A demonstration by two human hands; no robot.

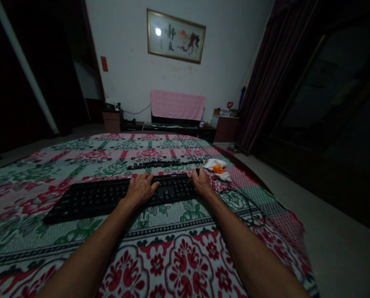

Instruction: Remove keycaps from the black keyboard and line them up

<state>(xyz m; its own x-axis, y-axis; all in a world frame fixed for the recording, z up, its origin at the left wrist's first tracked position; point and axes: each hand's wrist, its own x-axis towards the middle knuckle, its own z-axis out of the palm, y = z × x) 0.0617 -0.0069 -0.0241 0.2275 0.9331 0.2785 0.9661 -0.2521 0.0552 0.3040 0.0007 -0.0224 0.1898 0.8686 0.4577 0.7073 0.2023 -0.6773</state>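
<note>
A black keyboard (101,198) lies across a bed covered with a red, green and white flowered spread (172,244). My left hand (140,188) rests palm down on the keyboard's right half, fingers spread over the keys. My right hand (201,182) curls round the keyboard's right end, fingers closed on its edge. A second dark strip-shaped object (163,164) lies on the spread just beyond the keyboard. A black cable (243,203) loops on the spread to the right of my right wrist.
A white cloth with something orange on it (218,169) lies near the bed's right edge. Beyond the bed stand a low cabinet with a pink cloth over a screen (177,105), a framed picture (176,36) on the wall, and dark curtains (265,82) at right.
</note>
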